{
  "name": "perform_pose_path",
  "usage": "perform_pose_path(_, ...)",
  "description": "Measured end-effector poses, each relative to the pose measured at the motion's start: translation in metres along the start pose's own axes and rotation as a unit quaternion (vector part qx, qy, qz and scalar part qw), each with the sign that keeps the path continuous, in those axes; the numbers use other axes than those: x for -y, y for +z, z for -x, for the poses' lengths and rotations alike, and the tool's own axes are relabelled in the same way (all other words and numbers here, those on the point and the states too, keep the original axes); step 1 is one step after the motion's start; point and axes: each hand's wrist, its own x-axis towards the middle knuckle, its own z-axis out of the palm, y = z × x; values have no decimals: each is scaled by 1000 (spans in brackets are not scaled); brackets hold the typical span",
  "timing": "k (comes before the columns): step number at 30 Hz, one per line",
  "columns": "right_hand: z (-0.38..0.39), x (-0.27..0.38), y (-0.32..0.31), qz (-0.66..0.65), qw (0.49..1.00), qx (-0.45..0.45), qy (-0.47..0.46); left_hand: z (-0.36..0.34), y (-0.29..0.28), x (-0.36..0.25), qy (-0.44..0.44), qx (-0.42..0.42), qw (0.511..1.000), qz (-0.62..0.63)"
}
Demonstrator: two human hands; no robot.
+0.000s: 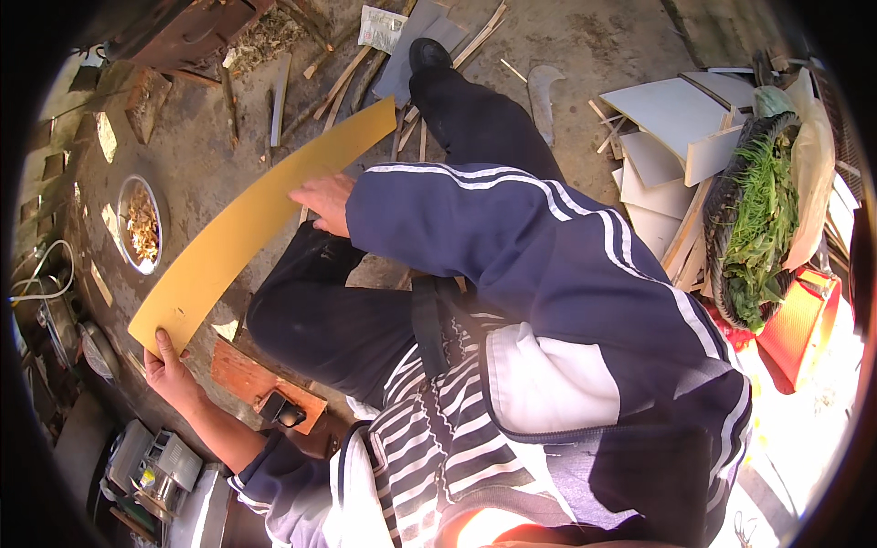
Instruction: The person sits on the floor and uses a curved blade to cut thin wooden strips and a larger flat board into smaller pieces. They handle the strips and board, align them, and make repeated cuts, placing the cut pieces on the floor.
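A long, flat strip of yellow board (247,224) slants across the space in front of me, from near left up to the far middle. At its near end my left hand (175,373) is closed, the thumb on the upper face and the other fingers mostly out of sight beneath. Farther along, my right hand (327,203) holds the board's right edge, with its fingertips over the face. The board passes beside my bent left knee (306,306), and its far end comes close to several thin wooden sticks on the ground.
A pale bowl (163,242) of wood chips stands at left. White board offcuts (676,110) and a dark basket of greens (763,210) lie right, beside an orange-red bag (804,324). A curved blade (543,96) rests beyond my leg. Near left is a reddish-brown board (239,370).
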Motion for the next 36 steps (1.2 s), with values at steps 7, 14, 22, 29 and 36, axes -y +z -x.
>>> perform_pose_path(7,22,39,-36,-33,984,-177,-2,12,36,-133,298,113,940,-125)
perform_pose_path(14,47,35,-74,-52,971,-232,-32,37,61,-204,554,225,769,-228)
perform_pose_path(22,75,53,-110,25,975,-221,-12,69,44,-193,587,240,696,-336)
perform_pose_path(29,49,34,-56,210,964,-161,-34,85,30,-168,557,131,775,-268)
perform_pose_path(36,39,35,-45,249,946,-206,-27,127,82,-96,48,100,899,425)
